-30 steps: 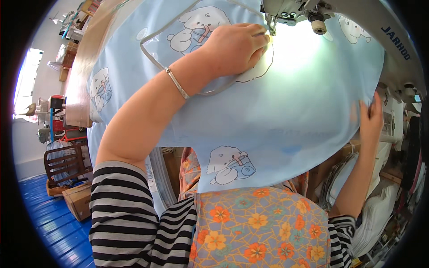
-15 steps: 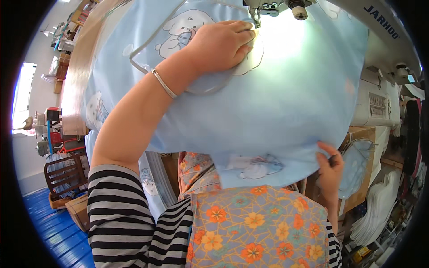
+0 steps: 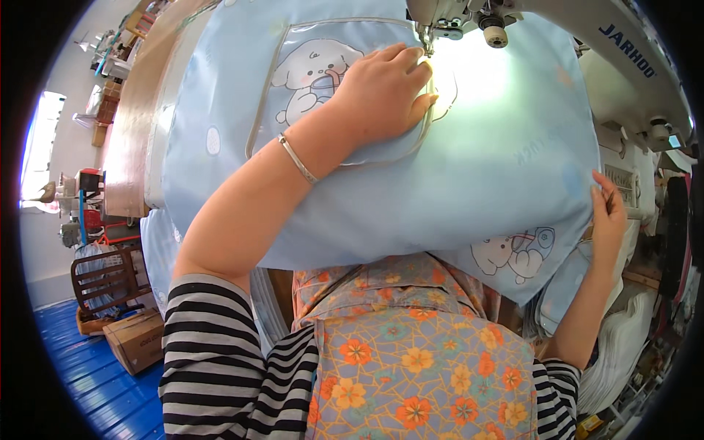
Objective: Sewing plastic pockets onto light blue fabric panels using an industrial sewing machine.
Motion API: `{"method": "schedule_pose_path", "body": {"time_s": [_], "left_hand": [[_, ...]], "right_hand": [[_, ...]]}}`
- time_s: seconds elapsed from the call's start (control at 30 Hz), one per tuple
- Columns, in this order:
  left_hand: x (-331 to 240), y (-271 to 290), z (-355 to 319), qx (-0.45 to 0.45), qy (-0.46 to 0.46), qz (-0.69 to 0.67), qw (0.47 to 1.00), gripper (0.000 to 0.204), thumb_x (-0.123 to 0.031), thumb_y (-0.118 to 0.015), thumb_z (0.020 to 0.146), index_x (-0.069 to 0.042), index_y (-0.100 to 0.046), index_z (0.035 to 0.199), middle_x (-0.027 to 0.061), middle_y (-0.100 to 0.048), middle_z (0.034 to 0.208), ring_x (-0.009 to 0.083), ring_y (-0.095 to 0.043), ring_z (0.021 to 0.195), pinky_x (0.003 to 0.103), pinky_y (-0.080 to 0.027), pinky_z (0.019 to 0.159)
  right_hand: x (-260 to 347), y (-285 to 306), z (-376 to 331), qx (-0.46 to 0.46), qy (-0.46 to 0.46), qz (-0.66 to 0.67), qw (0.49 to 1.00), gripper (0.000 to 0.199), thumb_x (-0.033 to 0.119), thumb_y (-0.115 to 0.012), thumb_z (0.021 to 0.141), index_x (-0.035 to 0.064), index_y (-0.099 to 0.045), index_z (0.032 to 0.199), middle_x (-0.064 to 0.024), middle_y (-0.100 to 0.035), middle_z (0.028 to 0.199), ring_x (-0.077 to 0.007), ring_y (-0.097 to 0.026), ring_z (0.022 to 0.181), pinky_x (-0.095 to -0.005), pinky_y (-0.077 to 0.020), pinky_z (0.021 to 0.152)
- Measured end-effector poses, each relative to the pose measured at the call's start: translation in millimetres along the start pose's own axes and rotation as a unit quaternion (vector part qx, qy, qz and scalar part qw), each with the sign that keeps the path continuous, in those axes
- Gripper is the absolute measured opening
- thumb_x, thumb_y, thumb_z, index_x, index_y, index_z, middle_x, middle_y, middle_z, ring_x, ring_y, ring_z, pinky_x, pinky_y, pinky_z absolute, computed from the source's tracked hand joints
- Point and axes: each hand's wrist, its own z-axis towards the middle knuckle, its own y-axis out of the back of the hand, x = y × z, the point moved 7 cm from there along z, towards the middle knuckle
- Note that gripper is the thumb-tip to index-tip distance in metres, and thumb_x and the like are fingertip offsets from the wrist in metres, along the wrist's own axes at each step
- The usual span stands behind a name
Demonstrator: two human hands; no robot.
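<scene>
A light blue cloth printed with cartoon animals is spread over the sewing table. My left hand lies flat on it with fingers together, pressing a stitched pocket outline just beside the needle of a white sewing machine. A thin bangle circles that wrist. My right hand grips the cloth's right edge, fingers curled around it, beside the machine's body.
A wooden table edge runs along the left. A cardboard box and a dark wooden crate stand on the blue floor at lower left. White stacked material lies at lower right.
My right hand has slid along the cloth's right edge, dropping to the lower corner and then rising again. My left hand stays pressed by the needle. The view has shifted slightly.
</scene>
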Motion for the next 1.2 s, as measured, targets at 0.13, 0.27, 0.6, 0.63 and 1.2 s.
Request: {"method": "schedule_pose_path", "body": {"time_s": [0.13,0.27,0.6,0.63,1.2], "left_hand": [[-18,13,-16,-0.010,-0.013,-0.048,0.999,0.042,-0.030,-0.060,0.090,0.003,-0.060,0.116,0.0173,-0.060,0.123,0.0327,-0.054,0.120,0.043,-0.042,0.103],[-30,10,-22,-0.016,0.013,-0.081,0.997,0.040,-0.022,-0.061,0.089,0.005,-0.058,0.118,0.0174,-0.059,0.123,0.0323,-0.054,0.121,0.042,-0.041,0.104],[-28,10,-19,-0.061,0.019,-0.101,0.993,0.029,-0.010,-0.058,0.086,0.005,-0.060,0.110,0.0160,-0.062,0.111,0.0296,-0.058,0.111,0.041,-0.044,0.099],[-27,11,-17,-0.056,0.020,-0.113,0.992,0.026,-0.010,-0.058,0.087,0.005,-0.060,0.108,0.0155,-0.062,0.108,0.0296,-0.058,0.108,0.041,-0.044,0.097],[-34,19,-40,-0.005,0.010,-0.093,0.996,0.034,-0.016,-0.061,0.088,0.002,-0.062,0.117,0.0132,-0.061,0.123,0.0290,-0.056,0.119,0.041,-0.042,0.103]], "right_hand": [[-15,4,-38,-0.020,-0.010,-0.051,0.998,0.041,0.006,-0.060,0.092,0.0071,-0.058,0.133,0.0068,-0.041,0.077,-0.0026,-0.038,0.065,-0.0173,-0.0318,0.058],[-32,-2,-73,-0.033,0.026,-0.042,0.998,0.047,0.001,-0.061,0.089,0.0086,-0.056,0.136,0.0073,-0.027,0.074,-0.0033,-0.026,0.062,-0.0190,-0.0249,0.054],[-27,-8,-70,-0.068,0.026,-0.039,0.997,0.050,0.000,-0.063,0.087,0.0075,-0.055,0.136,0.0073,-0.031,0.077,-0.0039,-0.028,0.064,-0.0179,-0.0239,0.058],[-28,-7,-70,-0.088,0.037,-0.028,0.995,0.050,0.000,-0.063,0.088,0.0066,-0.054,0.137,0.0074,-0.032,0.077,-0.0039,-0.028,0.064,-0.0180,-0.0238,0.058],[-123,-117,-173,0.046,-0.250,0.568,0.782,0.004,0.013,-0.056,0.095,0.0111,-0.053,0.093,0.0052,-0.049,0.071,-0.0039,-0.034,0.052,-0.0220,-0.0270,0.048]]}}
